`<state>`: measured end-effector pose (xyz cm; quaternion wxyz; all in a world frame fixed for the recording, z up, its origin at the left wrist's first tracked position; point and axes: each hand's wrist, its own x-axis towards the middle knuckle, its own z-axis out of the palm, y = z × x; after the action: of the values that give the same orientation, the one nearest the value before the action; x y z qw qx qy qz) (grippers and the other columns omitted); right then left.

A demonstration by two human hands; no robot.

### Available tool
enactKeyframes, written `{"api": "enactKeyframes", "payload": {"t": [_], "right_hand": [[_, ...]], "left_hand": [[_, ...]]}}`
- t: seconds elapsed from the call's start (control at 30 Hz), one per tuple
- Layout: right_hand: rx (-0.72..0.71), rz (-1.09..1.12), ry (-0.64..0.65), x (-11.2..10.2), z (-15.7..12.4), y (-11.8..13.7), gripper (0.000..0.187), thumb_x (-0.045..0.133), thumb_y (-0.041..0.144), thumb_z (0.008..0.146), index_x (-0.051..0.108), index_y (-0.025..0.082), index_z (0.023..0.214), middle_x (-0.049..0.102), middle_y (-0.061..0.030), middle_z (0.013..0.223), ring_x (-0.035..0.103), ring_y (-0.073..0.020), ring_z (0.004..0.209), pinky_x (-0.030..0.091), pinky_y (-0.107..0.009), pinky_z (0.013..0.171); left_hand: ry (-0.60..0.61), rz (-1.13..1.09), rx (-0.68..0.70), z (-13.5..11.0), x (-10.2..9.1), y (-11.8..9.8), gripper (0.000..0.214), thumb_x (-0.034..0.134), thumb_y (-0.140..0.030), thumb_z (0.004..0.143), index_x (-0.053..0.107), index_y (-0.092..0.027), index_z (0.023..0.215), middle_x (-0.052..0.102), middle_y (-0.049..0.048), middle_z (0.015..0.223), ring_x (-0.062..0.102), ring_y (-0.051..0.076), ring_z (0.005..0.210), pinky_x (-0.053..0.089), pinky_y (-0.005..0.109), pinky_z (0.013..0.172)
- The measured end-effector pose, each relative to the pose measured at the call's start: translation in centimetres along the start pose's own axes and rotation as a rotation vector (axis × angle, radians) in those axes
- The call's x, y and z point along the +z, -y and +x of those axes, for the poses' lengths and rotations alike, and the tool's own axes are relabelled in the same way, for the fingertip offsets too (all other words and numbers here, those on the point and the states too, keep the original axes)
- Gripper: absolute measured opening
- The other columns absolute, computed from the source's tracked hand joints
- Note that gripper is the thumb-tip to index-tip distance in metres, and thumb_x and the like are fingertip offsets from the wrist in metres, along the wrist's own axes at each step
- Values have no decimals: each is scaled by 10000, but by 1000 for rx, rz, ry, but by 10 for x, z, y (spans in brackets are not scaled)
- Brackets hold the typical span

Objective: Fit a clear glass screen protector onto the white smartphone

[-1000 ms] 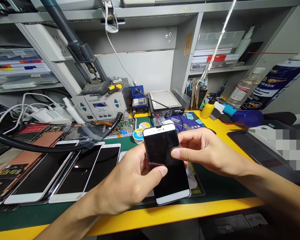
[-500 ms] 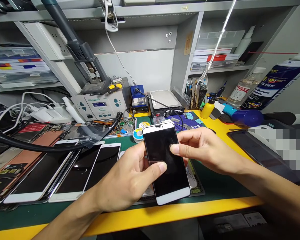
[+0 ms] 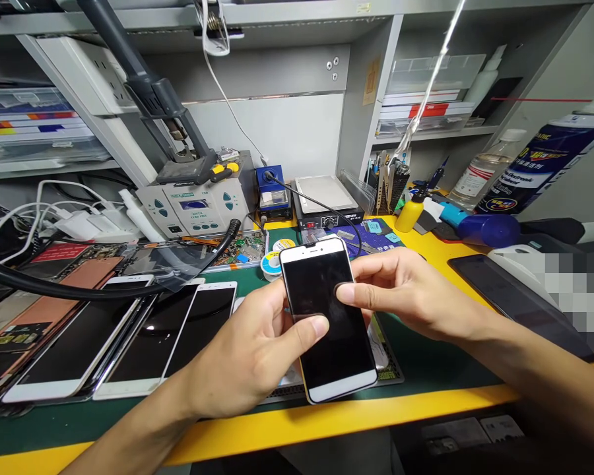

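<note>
I hold a white-framed smartphone with a dark screen above the green mat, screen up. My left hand grips its left edge, thumb resting across the screen. My right hand grips the right edge from behind, its thumb pressed on the glass near the middle.
Several phones and screens lie in a row at the left on the mat. A rework station, a small heating plate, a solder spool and a tool holder stand behind. Bottles and a dark tablet sit right. The yellow bench edge runs in front.
The phone and both hands have stayed almost in place; the view shifted slightly, and my left thumb slid a little up the screen.
</note>
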<state>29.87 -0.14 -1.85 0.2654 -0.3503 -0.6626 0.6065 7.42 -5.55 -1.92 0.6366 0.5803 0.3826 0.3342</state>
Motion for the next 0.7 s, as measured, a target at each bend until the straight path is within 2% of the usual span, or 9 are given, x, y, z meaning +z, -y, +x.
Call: {"api": "enactKeyframes", "payload": {"t": [0.1, 0.23, 0.33, 0.53, 0.7], "right_hand": [[8, 10, 4, 0, 0, 1, 348, 788, 458, 801, 645, 164, 682, 594, 13, 601, 559, -131, 557, 416, -250, 537], [13, 7, 3, 1, -1, 1, 351, 784, 463, 804, 651, 158, 692, 599, 8, 600, 568, -134, 558, 410, -251, 535], [7, -2, 7, 0, -2, 1, 346, 769, 464, 821, 662, 153, 713, 602, 5, 612, 565, -133, 564, 410, -255, 543], [8, 13, 7, 0, -1, 1, 321, 785, 433, 809, 668, 148, 721, 594, 10, 620, 563, -127, 571, 435, -249, 561], [7, 55, -7, 1, 2, 0, 289, 795, 370, 806, 650, 161, 669, 568, 24, 623, 528, -104, 581, 458, -220, 566]], "left_hand": [[3, -5, 5, 1, -1, 0, 391, 650, -301, 950, 589, -202, 1323, 712, 52, 1132, 657, 208, 1005, 544, 300, 867], [-2, -6, 34, 2, -1, -2, 338, 674, -288, 938, 626, -208, 1263, 719, 12, 1008, 652, 154, 907, 530, 219, 772], [-6, -7, 33, 3, 0, -3, 312, 678, -267, 935, 638, -208, 1238, 726, 7, 1018, 650, 146, 920, 523, 200, 771], [-16, -8, 17, 3, -1, -3, 296, 690, -219, 908, 634, -203, 1199, 715, 19, 1080, 652, 184, 972, 538, 248, 819], [-6, 6, -73, 2, -2, -5, 268, 705, -292, 892, 595, -185, 1113, 679, 29, 942, 658, 193, 835, 543, 261, 665]]}}
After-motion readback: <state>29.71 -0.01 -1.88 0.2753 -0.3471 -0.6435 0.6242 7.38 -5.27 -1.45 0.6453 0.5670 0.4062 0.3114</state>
